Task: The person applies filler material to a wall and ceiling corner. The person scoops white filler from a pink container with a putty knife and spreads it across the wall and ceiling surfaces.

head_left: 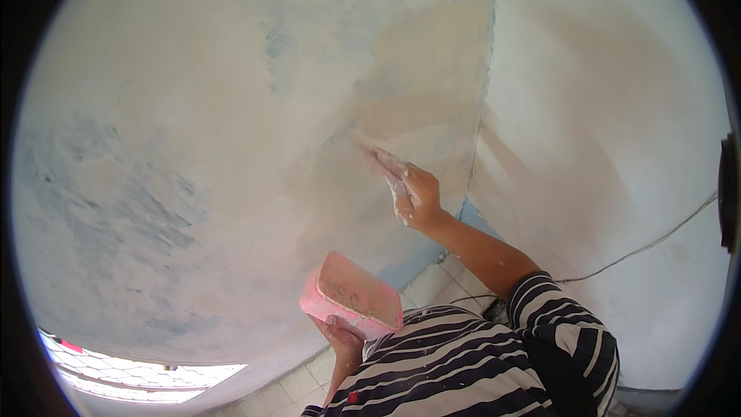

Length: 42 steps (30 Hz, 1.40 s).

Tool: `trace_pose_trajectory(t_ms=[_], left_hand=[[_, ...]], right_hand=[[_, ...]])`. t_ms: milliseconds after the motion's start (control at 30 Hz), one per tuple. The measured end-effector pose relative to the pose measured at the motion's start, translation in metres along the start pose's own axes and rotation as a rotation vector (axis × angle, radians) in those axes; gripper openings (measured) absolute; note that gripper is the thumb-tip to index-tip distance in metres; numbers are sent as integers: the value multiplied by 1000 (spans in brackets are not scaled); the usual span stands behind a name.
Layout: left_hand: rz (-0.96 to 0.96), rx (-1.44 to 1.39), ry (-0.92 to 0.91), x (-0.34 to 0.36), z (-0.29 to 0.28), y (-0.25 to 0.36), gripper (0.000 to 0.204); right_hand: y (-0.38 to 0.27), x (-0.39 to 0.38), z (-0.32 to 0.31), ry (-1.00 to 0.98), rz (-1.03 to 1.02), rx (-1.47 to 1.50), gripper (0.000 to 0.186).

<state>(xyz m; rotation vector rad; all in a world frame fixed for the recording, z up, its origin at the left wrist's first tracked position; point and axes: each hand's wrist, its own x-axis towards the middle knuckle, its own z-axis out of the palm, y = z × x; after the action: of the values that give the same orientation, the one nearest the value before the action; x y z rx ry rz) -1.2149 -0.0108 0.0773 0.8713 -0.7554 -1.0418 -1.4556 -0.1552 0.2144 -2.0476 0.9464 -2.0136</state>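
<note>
My left hand [341,333] grips a pink rectangular plastic tub [363,287] from below and behind. The tub is tilted, with whitish and brownish smears on its large face; whether anything lies inside cannot be made out. Raised at the wall [231,108], my right hand [417,193] is closed and coated in white paste. A flat, pale pinkish shape [380,161] extends from its fingers toward the wall surface, blurred at the tip, and its kind is unclear. The wall carries pale filler in patches, with blue-grey streaks showing through and a darker, damp-looking area near the corner.
A second wall [664,286] meets the first at a corner on the right, with a thin cable [641,251] running across it. Blue paint [480,218] shows low in the corner. Tiled floor [432,282] lies below. A bright latticed opening [154,377] is at lower left.
</note>
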Motion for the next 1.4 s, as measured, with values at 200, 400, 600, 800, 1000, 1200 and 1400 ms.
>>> trace_pose_trajectory(t_ms=[200,400,600,800,1000,1200,1400], left_hand=[[-87,49,5,-1,28,41,64],[-131,48,7,6,11,30,65],[33,81,-49,19,-2,6,70],[8,189,-112,21,-29,-15,76],[-21,-14,-52,27,-29,-29,77],[-21,-80,-37,28,-37,-41,78],[-79,11,-22,19,-54,-47,82]], right_hand=[[52,62,-60,442,314,242,17],[88,57,9,353,118,-442,24],[49,-14,45,-63,-137,-59,28],[95,79,-62,651,276,72,13],[99,-19,57,239,83,-400,33],[65,-74,54,-64,-86,-81,31],[70,9,-25,698,312,336,14]])
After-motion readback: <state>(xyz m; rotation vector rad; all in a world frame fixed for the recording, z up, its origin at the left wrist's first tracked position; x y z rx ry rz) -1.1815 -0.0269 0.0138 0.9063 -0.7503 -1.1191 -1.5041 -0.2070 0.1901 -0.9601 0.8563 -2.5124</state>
